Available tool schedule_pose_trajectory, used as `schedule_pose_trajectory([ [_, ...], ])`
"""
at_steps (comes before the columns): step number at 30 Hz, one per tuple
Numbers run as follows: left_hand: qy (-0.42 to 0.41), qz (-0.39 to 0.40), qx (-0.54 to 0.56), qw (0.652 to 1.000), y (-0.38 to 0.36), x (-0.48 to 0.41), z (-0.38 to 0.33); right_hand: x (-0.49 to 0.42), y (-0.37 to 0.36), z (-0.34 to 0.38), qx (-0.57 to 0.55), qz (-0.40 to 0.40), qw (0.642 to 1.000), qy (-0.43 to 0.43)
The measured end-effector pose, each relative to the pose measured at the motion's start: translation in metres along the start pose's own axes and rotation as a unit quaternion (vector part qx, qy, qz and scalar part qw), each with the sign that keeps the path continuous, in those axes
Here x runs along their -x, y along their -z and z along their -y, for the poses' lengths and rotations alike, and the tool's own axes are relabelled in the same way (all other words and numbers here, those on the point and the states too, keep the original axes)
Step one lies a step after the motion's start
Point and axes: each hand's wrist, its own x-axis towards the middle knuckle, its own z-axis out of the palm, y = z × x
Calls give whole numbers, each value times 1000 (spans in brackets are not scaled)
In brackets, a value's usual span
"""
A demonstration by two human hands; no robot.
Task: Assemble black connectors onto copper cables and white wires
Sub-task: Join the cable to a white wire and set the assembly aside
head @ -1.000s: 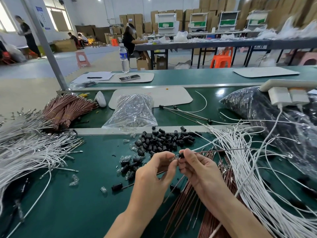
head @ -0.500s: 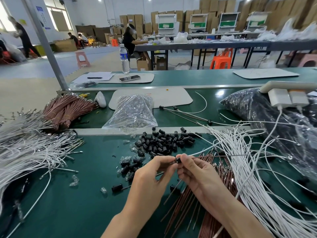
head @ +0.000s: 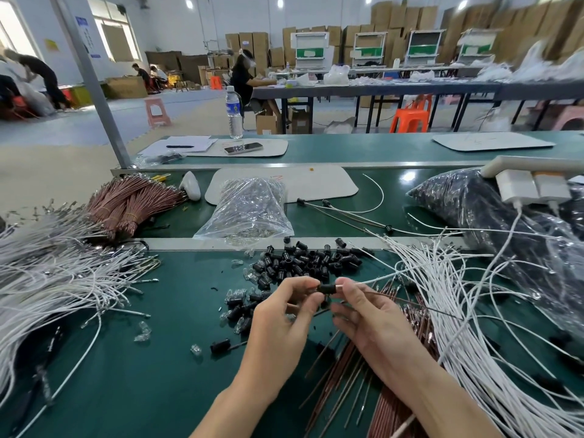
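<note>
Green bench (head: 142,374), heaped with white wires (head: 47,279) and copper cables (head: 126,203). Just above it, black connector (head: 327,288) pinched at one end by fingertips of left hand (head: 278,327), at the other by curled right hand (head: 373,320) gripping thin cable (head: 420,303).

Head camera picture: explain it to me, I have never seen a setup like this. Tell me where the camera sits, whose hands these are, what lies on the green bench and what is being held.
No machine here: a person works with bare hands, and the one camera sits on their head, looking forward and down. The left hand pinches a black connector; the right hand pinches the end of a white wire at that connector, and a thin copper cable also runs out from that hand. On the green bench lie a pile of black connectors, loose white wires on both sides, copper cables under the right forearm, a clear bag of small parts and a large dark bag.
</note>
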Motion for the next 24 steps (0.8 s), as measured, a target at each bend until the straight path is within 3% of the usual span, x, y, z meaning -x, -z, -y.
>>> schedule_pose_trajectory([
  [8,8,56,-8,998,-4,4,-3,4,-3,-7,115,4,992,55],
  [15,47,87,13,995,-7,5,-5,4,-2,-16,167,-89,979,83],
  [24,68,22,28,997,-7,4,0,6,-7,-14,141,-52,984,97],
])
